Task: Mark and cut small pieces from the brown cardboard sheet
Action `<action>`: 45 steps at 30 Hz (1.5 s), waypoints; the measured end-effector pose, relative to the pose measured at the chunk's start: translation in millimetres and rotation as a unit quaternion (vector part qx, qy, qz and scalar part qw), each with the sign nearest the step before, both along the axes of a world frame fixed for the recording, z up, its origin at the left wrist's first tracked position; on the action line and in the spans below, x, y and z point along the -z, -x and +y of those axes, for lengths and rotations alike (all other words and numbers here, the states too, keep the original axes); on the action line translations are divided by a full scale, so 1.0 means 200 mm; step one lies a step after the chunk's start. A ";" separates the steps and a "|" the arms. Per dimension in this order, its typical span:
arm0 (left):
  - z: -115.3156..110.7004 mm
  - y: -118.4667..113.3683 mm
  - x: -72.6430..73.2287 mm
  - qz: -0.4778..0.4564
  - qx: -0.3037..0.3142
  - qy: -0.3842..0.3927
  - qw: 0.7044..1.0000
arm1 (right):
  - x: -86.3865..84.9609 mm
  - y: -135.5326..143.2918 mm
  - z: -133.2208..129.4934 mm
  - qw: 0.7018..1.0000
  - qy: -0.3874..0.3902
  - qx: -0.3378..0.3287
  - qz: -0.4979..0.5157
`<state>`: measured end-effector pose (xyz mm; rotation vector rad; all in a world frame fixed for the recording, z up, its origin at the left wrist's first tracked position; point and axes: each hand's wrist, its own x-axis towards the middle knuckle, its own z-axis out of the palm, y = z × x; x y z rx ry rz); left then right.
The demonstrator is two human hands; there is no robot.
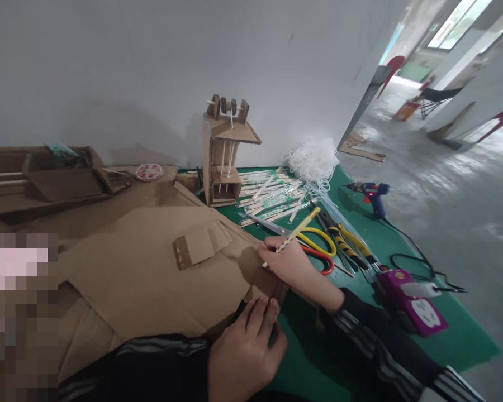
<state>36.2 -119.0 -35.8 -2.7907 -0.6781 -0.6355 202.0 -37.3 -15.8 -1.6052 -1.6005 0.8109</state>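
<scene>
A yellow patterned pencil (pixel 298 228) is held in my right hand (pixel 287 259), its lower end against the edge of a large cardboard sheet (pixel 151 262). My left hand (pixel 249 349) rests beside a small cardboard piece (pixel 270 282) at that edge, fingertips on it and the fingers pressed together. Near the tips lies something black, mostly hidden by the fingers. On the sheet sits a small folded cardboard piece (pixel 195 247). Behind it stands an upright cardboard structure (pixel 226 151) with sticks and a spool on top.
To the right are scissors (pixel 324 240), pliers (pixel 354 243), a blue glue gun (pixel 373 195) and a purple box (pixel 413 301). Wrapped sticks (pixel 272 195) and white string (pixel 314 162) lie near the wall. A cardboard box (pixel 67 178) stands back left.
</scene>
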 end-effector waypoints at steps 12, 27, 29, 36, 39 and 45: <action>0.00 0.00 0.01 0.000 0.004 0.009 1.000 | -0.03 0.02 0.04 0.997 0.071 -0.038 -0.011; 0.00 0.00 0.00 -0.004 -0.001 0.011 1.000 | -0.02 0.03 0.02 0.995 0.081 -0.056 -0.031; 0.00 0.00 0.00 0.000 0.002 0.012 1.000 | -0.02 0.03 0.02 0.995 0.077 -0.054 -0.034; -0.01 0.00 0.01 0.005 -0.002 0.016 1.000 | -0.04 0.00 0.04 0.998 0.043 -0.038 -0.035; -0.01 0.01 0.01 0.009 -0.004 0.011 1.000 | -0.05 -0.01 0.04 0.998 0.029 -0.027 -0.042; 0.00 0.01 0.00 0.019 0.002 0.014 1.000 | -0.06 -0.03 0.03 0.997 0.036 -0.036 -0.054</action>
